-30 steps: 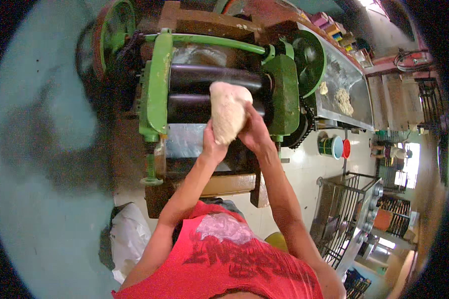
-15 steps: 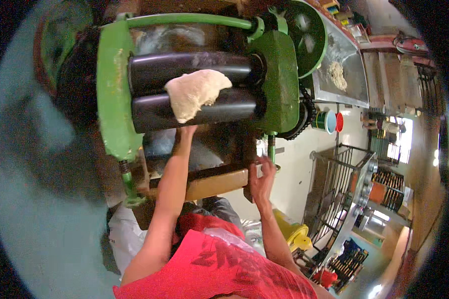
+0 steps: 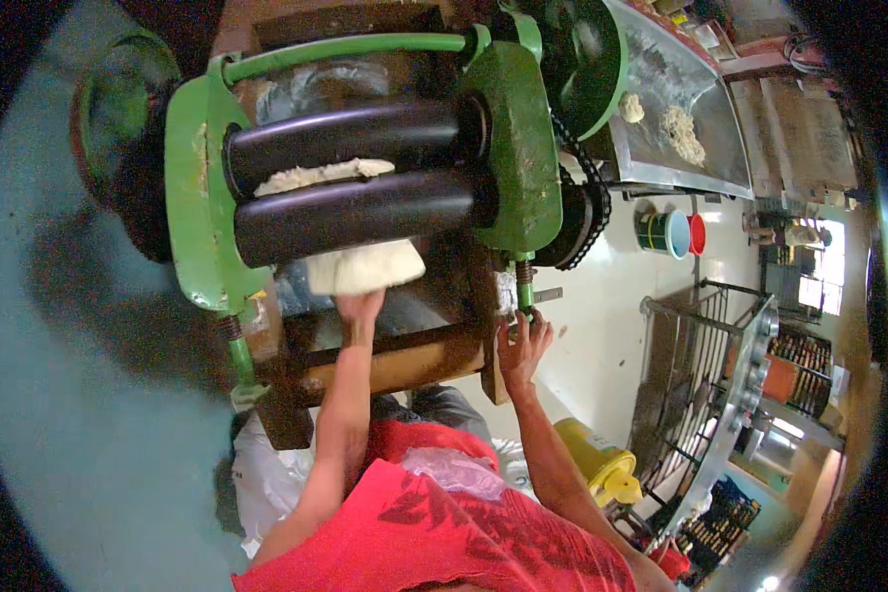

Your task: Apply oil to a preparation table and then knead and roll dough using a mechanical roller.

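Observation:
A pale dough strip lies in the gap between the two dark rollers of a green-framed dough roller machine. Below the near roller hangs a smooth, slightly blurred flap of dough. My left hand is closed on its lower edge, with the fingers mostly hidden behind it. Whether strip and flap are one piece cannot be seen. At the machine's right front, my right hand has its fingers spread, the tips at the lower end of a green screw post.
A chain and green wheel stand at the machine's right side. Beyond is a metal tray table with dough scraps. Buckets, a metal rack and a yellow container stand to the right.
The dough lying over the rollers has sunk into the gap, leaving a thin strip. A flap now shows under the near roller in my left hand. My right hand's fingers have spread at the screw post.

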Demonstrator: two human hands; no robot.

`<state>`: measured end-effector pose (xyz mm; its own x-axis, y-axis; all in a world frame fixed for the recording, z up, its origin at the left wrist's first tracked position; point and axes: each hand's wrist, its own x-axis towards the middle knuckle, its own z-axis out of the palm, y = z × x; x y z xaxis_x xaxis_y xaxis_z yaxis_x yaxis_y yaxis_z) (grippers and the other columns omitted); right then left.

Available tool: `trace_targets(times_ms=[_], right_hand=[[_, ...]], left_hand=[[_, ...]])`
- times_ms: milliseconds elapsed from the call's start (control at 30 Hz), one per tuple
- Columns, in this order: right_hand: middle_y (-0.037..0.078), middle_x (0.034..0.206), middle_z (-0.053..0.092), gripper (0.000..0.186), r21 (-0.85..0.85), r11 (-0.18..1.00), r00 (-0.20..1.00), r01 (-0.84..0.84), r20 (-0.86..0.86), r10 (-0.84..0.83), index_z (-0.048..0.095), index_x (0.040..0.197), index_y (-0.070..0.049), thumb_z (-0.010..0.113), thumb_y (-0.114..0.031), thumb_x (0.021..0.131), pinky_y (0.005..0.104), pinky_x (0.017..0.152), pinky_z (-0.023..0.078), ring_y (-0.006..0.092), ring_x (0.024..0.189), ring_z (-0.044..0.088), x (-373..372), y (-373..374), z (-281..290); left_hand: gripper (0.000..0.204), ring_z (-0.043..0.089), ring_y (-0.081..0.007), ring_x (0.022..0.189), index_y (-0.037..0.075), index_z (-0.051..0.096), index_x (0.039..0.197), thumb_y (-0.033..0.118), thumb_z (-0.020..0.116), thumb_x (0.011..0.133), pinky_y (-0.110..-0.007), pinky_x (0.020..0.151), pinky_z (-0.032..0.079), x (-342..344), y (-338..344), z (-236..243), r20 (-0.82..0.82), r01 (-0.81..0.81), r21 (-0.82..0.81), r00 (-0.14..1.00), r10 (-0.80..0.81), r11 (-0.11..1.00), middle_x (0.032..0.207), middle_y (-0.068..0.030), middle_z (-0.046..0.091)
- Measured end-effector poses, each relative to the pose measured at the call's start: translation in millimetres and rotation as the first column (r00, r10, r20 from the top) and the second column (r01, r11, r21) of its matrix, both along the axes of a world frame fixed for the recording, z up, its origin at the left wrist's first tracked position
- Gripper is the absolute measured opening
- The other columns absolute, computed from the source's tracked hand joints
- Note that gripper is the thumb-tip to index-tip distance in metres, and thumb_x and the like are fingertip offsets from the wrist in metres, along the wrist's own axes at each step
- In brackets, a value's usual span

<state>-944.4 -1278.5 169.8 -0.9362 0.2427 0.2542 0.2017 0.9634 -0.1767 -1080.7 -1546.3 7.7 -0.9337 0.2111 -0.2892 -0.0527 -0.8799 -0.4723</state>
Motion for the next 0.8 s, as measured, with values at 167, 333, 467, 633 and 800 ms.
trace_targets(times_ms=[167, 333, 467, 633, 800], right_hand=[[0.02, 0.118, 0.053, 0.026, -0.09, 0.996, 0.998, 0.014, -0.064, -0.02, 0.063, 0.104, -0.007, 0.07, -0.009, 0.079, 0.0525, 0.091, 0.038, 0.0393, 0.105, 0.048, -2, 0, 15], [0.02, 0.118, 0.054, 0.024, -0.113, 0.992, 0.997, -0.051, -0.058, 0.044, 0.063, 0.102, -0.007, 0.071, -0.008, 0.079, 0.0503, 0.091, 0.038, 0.0384, 0.105, 0.048, -8, -6, 20], [0.019, 0.12, 0.053, 0.021, -0.119, 0.993, 0.999, -0.009, -0.037, 0.004, 0.064, 0.099, -0.007, 0.07, -0.006, 0.079, 0.0497, 0.092, 0.038, 0.038, 0.105, 0.047, -9, -10, 16], [0.018, 0.119, 0.054, 0.02, -0.125, 0.992, 0.999, 0.0, -0.04, -0.005, 0.064, 0.098, -0.007, 0.069, -0.006, 0.079, 0.0502, 0.092, 0.037, 0.0382, 0.107, 0.047, -19, -20, 22], [0.023, 0.123, 0.052, 0.03, -0.034, 0.998, 0.997, 0.045, 0.067, -0.042, 0.062, 0.104, -0.006, 0.072, -0.012, 0.076, 0.0592, 0.102, 0.032, 0.0422, 0.116, 0.045, 7, 6, 7]], left_hand=[[0.057, 0.036, -0.0359, 0.139, 0.009, 0.048, 0.139, 0.046, 0.041, 0.097, -0.058, 0.116, 0.023, 6, -8, 118, -0.136, 0.106, -0.019, 0.985, -0.108, 0.994, 0.146, -0.0126, 0.046], [0.059, 0.037, -0.0322, 0.138, 0.01, 0.042, 0.144, 0.047, 0.039, 0.098, -0.054, 0.115, 0.026, -56, -10, 201, -0.029, 0.006, -0.942, 0.995, -0.1, 0.337, 0.15, -0.0116, 0.041], [0.052, 0.04, -0.0272, 0.135, 0.012, 0.047, 0.137, 0.046, 0.044, 0.098, -0.055, 0.114, 0.026, -78, -22, 238, -0.18, -0.071, -0.369, 0.984, 0.004, 0.927, 0.141, -0.0107, 0.049], [0.044, 0.05, -0.0264, 0.125, 0.012, 0.049, 0.134, 0.04, 0.045, 0.1, -0.053, 0.109, 0.036, -7, -42, 145, -0.09, 0.186, -0.345, 0.969, -0.229, 0.92, 0.133, -0.0099, 0.054], [0.041, 0.047, -0.0299, 0.128, 0.009, 0.05, 0.135, 0.031, 0.042, 0.101, -0.051, 0.112, 0.031, -59, -22, 64, 0.1, 0.143, -0.304, 0.988, -0.118, 0.942, 0.138, -0.0122, 0.053]])
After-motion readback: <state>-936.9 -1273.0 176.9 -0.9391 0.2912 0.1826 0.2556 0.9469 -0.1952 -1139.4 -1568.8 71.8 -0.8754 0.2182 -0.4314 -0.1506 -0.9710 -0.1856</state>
